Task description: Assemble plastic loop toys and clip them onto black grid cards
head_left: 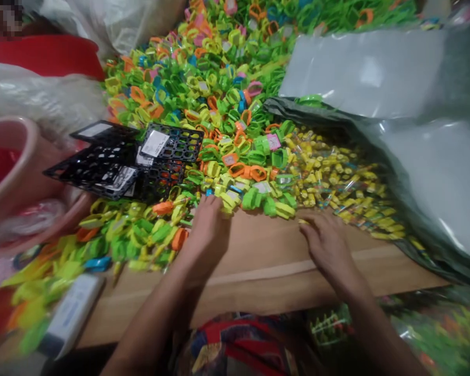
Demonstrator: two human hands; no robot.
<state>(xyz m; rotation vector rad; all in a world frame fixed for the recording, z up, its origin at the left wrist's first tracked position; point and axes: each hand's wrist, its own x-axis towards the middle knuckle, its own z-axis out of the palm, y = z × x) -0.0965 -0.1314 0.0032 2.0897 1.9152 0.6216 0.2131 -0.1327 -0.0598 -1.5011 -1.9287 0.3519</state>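
My left hand (210, 216) reaches to the near edge of a large heap of plastic toy watches (241, 169) in green, yellow, orange and blue. Its fingertips are among the watches and partly hidden, so its grip does not show. My right hand (326, 237) is over the bare wood, its fingers bent together around a small yellow piece (304, 222) at the tips. Close beyond it lies a spread of small yellow pieces in clear wrap (329, 167). Between my hands is bare wooden tabletop (262, 240).
Black lattice trays with white labels (174, 143) are stacked on the heap at left. A pink tub (27, 156) and a red basin (47, 55) stand beyond. A grey-white box (72, 313) lies at front left. Dark plastic sheeting (395, 151) borders the right.
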